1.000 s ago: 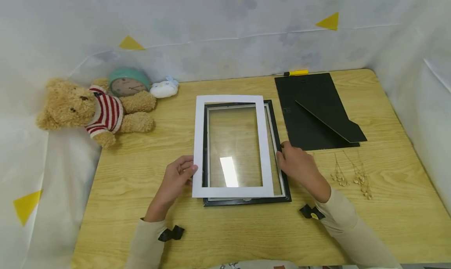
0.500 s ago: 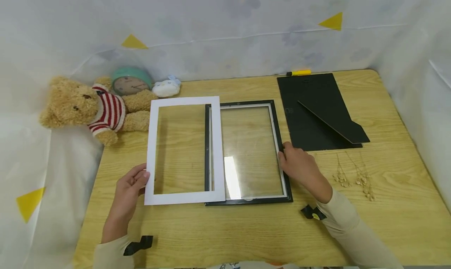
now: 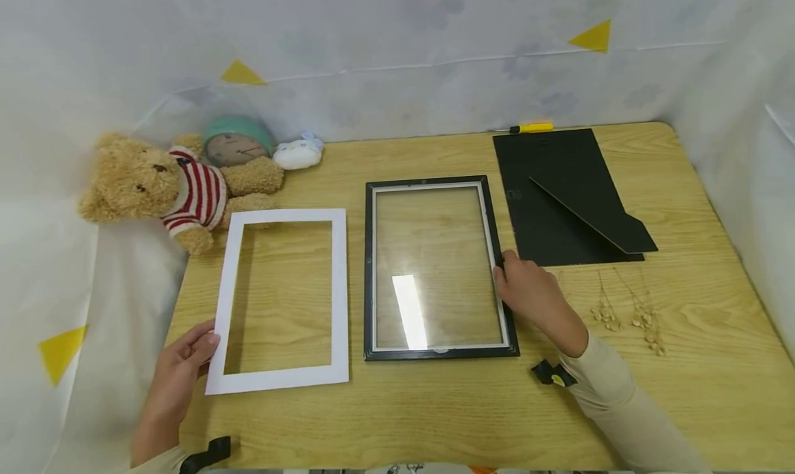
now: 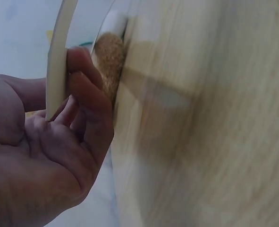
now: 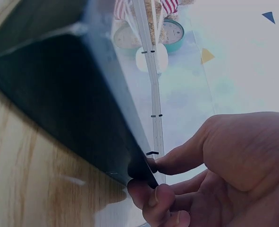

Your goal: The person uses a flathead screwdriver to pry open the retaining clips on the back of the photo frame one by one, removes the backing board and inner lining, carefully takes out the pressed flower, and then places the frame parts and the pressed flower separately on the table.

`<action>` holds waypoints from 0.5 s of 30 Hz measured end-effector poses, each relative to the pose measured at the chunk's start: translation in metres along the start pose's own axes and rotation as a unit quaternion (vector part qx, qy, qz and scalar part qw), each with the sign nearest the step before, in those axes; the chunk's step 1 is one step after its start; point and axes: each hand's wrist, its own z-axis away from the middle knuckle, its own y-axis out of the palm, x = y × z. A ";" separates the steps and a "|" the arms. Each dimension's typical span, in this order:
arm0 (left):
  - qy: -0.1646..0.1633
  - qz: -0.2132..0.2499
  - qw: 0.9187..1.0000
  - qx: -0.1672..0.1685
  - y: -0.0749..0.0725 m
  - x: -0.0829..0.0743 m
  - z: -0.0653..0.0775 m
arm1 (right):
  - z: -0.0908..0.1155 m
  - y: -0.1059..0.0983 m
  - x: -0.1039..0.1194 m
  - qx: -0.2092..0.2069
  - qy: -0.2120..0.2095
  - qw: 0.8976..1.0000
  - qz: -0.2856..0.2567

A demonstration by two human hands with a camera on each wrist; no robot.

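My left hand (image 3: 177,370) pinches the left edge of a white picture mat (image 3: 339,294), a thin rectangle with a large window cut in it. In the left wrist view the thumb and curled fingers hold the edge of the mat (image 4: 57,61), which is above the wood. To its right lies a black picture frame (image 3: 369,274) with a pale inner lip and a clear pane (image 3: 428,253) reflecting a light. The right hand (image 3: 537,294) holds this frame by its right side. Seen from the right wrist, thumb and fingers grip the outer side of the frame (image 5: 68,104).
A black backing board (image 3: 540,219) with its stand leg lies at the right, a yellow-handled screwdriver (image 3: 535,127) behind it. Dried flower sprigs (image 3: 642,319) are near the right forearm. A teddy bear (image 3: 199,191), green clock (image 3: 236,143) and small white plush (image 3: 299,153) fill the back left.
My left hand has carried the mat from over the frame to the left and toward me, uncovering the whole frame. The right hand stays on the frame's right side.
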 end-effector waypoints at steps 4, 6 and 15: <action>-0.014 -0.056 0.998 0.000 -0.005 0.004 0.005 | 0.000 -0.002 0.001 0.004 0.002 1.000 -0.002; -0.025 -0.099 0.995 -0.001 -0.007 0.005 0.008 | 0.000 -0.002 0.002 0.007 0.004 1.000 -0.004; -0.048 -0.248 0.967 -0.022 -0.013 0.013 0.019 | 0.000 -0.002 0.003 0.010 0.012 1.000 -0.008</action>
